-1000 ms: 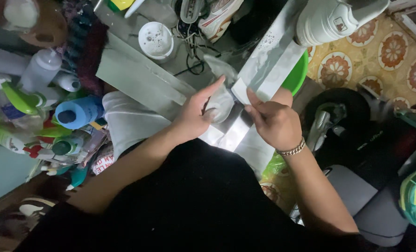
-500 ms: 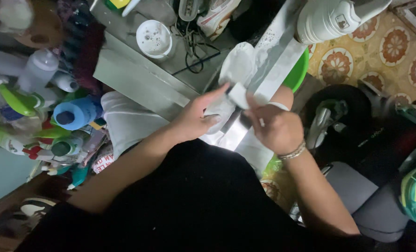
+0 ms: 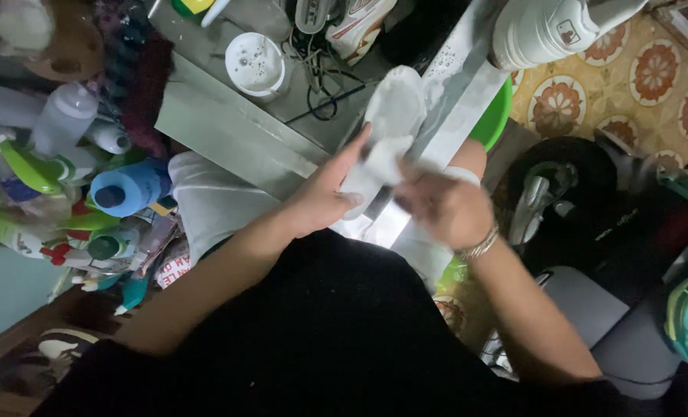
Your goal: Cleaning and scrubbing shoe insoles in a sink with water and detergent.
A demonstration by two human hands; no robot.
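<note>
A white shoe insole [image 3: 394, 108] stands up in front of me, its toe end pointing away. My left hand [image 3: 321, 202] grips its lower left edge, the fingers reaching up along it. Blurred by motion, my right hand [image 3: 444, 210] is closed against the insole's lower right part, with something white showing at the knuckles. A metal bracelet [image 3: 481, 245] circles the right wrist. My black clothing fills the bottom of the view.
A white sneaker [image 3: 545, 31] lies at the top right above a green basin [image 3: 500, 116]. A grey metal tray [image 3: 228, 135] holds a white cup [image 3: 255, 63] and cables. Several cleaning bottles, one with a blue cap [image 3: 127, 189], crowd the left. The floor at right is patterned tile [image 3: 657, 73].
The insole has been raised and turned from lying low between my hands to standing upright. My right hand slid down to its lower end and is now blurred.
</note>
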